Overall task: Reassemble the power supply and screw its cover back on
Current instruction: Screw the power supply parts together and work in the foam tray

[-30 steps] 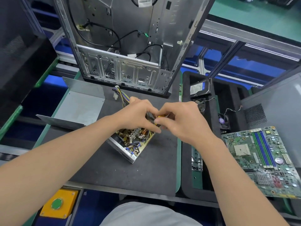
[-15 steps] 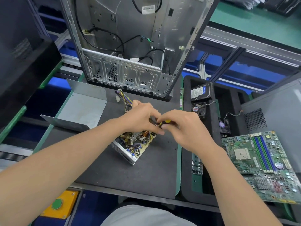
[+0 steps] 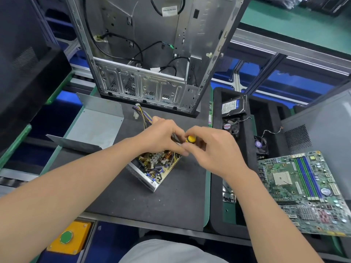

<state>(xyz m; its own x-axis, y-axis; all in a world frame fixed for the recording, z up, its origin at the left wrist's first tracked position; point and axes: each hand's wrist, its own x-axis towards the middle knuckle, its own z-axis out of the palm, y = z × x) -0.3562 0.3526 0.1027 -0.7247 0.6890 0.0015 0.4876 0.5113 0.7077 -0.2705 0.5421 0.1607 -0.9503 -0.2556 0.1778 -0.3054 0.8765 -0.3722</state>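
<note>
The opened power supply (image 3: 152, 168) lies on the black mat, its circuit board and copper coil exposed, coloured wires (image 3: 144, 115) trailing toward the back. Its grey sheet-metal cover (image 3: 91, 128) lies apart on the left. My left hand (image 3: 163, 138) curls over the far upper part of the supply and hides what its fingertips hold. My right hand (image 3: 214, 149) pinches the yellow-and-black handle of a screwdriver (image 3: 190, 139), standing over the supply between both hands. The tip is hidden.
An empty computer case (image 3: 152, 54) stands upright behind the mat. A black foam tray (image 3: 218, 215) on the right holds a hard drive (image 3: 233, 107) and two small fans (image 3: 261, 145). A motherboard (image 3: 303, 190) lies far right. A yellow box with a green button (image 3: 66, 237) sits front left.
More of the screwdriver's yellow handle shows between my fingers than a second ago. Both hands stay over the same spot on the supply.
</note>
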